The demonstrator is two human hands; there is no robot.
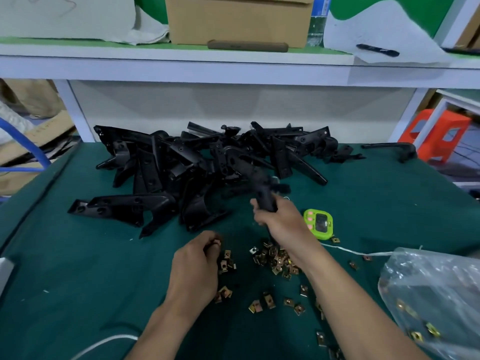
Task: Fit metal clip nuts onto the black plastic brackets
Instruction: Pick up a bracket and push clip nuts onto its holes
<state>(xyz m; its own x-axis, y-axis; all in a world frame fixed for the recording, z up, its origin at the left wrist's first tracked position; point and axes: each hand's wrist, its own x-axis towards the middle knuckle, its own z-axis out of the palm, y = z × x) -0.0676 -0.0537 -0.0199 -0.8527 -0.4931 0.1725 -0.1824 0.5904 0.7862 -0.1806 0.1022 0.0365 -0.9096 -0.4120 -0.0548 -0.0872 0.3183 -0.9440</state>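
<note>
Head view. A: First entry, the held bracket?
B: Bracket (265,197), black plastic, blurred. The right hand (276,218) grips its near end with the fingers wrapped round. Its long axis runs away from the person, and the far end tilts up towards the bracket pile (181,162).

A: Clip nuts?
B: The clip nuts (275,258) lie loose on the table (78,255), scattered between the forearms. A smaller cluster sits just beside the left hand (197,263).

A: State of that hand?
B: The fingers are curled inward over the cluster. I cannot tell whether they pinch a nut.

A: Governing relation?
B: The bracket lies ahead and to the right of the left hand, with the heap of nuts between them. The left hand is much the nearer to the nuts. In my judgement a nut would travel forward and rightward to meet the bracket.

A: Surroundings?
B: A green timer (318,223) sits just right of the right wrist. A plastic bag (428,294) at the near right has more nuts inside.
</note>
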